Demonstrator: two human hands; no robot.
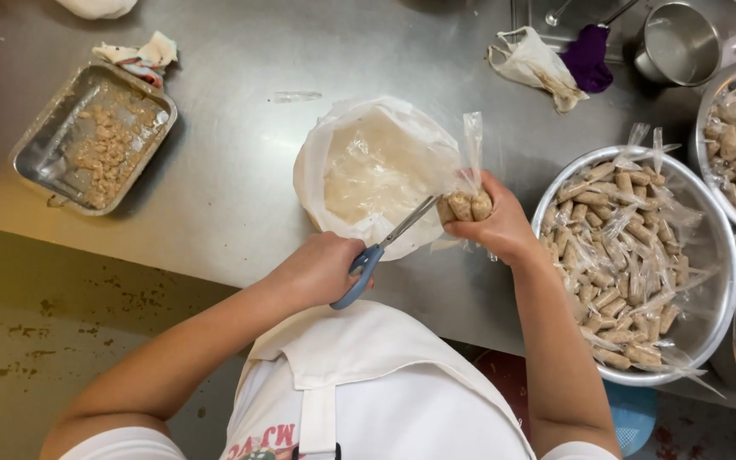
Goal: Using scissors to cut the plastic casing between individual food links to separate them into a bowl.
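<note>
Scissors (376, 251) are sitting in my left hand (321, 268), fingers closed through the blue handles, blades touching the small plastic packet (468, 203) of brown rolls that my right hand (500, 226) is clamping just above a bag-lined bowl (368, 175). Blades are pointing toward my right fingers; a slip could nick them or cut into the rolls. Beside my right arm a steel bowl (717, 255) of filled packets is crowding the elbow. A tray (53, 140) of crumbs is lying well apart, left.
</note>
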